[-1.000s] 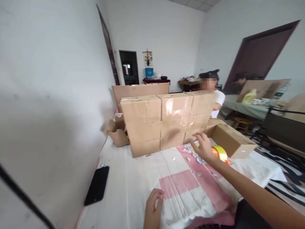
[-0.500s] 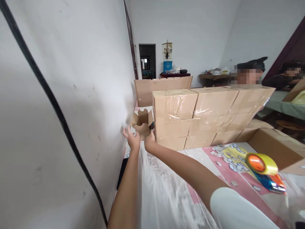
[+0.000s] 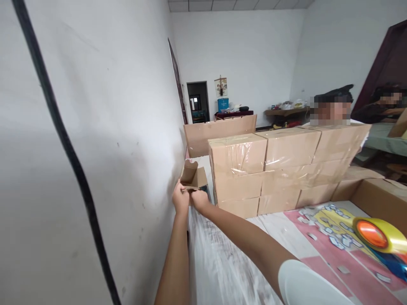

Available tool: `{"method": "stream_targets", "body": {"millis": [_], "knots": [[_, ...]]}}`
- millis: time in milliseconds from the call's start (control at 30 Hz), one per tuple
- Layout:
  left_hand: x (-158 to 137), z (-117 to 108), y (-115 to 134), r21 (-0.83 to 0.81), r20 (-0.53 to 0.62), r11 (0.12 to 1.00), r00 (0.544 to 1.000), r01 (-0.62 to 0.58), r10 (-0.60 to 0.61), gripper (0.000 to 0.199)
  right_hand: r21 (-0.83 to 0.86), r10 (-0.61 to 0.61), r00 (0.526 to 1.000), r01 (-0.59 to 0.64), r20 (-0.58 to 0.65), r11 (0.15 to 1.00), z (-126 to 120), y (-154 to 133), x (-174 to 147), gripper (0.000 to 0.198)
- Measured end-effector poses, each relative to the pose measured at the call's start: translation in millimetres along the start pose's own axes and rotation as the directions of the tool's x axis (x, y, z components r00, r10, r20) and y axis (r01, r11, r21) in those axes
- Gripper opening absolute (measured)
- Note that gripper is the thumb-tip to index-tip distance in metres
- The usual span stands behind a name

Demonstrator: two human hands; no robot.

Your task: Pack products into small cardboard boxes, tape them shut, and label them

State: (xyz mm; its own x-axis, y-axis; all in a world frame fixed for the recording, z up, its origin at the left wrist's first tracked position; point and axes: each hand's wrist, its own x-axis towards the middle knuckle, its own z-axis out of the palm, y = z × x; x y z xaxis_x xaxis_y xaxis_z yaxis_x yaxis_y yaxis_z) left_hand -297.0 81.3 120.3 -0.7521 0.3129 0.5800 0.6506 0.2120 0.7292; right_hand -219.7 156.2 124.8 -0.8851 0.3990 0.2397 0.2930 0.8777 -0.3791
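A table [image 3: 219, 267] under a white-and-pink cloth [image 3: 308, 264] carries everything. A taped stack of cardboard boxes [image 3: 267, 173], three rows high, stands across its middle. Left of it, by the wall, sits a small open carton [image 3: 202, 177]. To the right lies a larger open box [image 3: 378, 197]; nearer, scattered white scraps [image 3: 343, 270] and a yellow tape roll [image 3: 396, 237] in a blue dispenser [image 3: 386, 256].

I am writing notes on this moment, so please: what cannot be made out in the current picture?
Head view, all:
Small open box: bottom, hidden by near side, left hand and right hand.
Tape dispenser: right end, cut off by right edge.
Blue bin: lettering, too small.
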Motion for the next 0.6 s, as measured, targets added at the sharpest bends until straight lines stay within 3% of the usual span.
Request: {"method": "stream_targets", "body": {"millis": [67,167,267,333,400,467,533,600], "knots": [[-13,-22,12,-0.053,-0.071,0.998,0.997,-0.027,0.023,0.017,0.074,0.032,0.996,-0.026,-0.082,0.997,-2,-7,-17,0.01],[-53,-54,37,-0.117,-0.171,0.99,0.984,-0.076,0.055,0.014,0.205,0.066,0.973,-0.019,-0.223,0.979,-7,-7,-69,0.013],[-120,-81,64,-0.175,-0.291,0.981,0.956,-0.08,0.026,0.012,0.334,0.134,0.933,-0.016,-0.335,0.942,-18,15,-151,0.014],[-172,-96,78,-0.324,-0.384,0.946,0.917,-0.022,-0.111,0.016,0.484,0.196,0.874,0.05,-0.444,0.874,-33,41,-214,0.01],[-221,-110,87,-0.564,-0.378,0.822,0.859,0.081,-0.345,0.025,0.597,0.222,0.852,0.125,-0.473,0.792,-59,75,-280,0.003],[-264,-123,91,-0.728,-0.287,0.664,0.803,0.172,-0.522,0.03,0.606,0.243,0.855,0.1,-0.458,0.789,-95,113,-342,0.005],[-295,-133,91,-0.787,-0.212,0.574,0.775,0.225,-0.595,0.029,0.588,0.265,0.868,0.037,-0.419,0.808,-142,150,-396,0.014],[-314,-136,91,-0.818,-0.138,0.517,0.786,0.253,-0.603,0.027,0.595,0.314,0.815,0.047,-0.487,0.802,-193,176,-439,0.023]]}}
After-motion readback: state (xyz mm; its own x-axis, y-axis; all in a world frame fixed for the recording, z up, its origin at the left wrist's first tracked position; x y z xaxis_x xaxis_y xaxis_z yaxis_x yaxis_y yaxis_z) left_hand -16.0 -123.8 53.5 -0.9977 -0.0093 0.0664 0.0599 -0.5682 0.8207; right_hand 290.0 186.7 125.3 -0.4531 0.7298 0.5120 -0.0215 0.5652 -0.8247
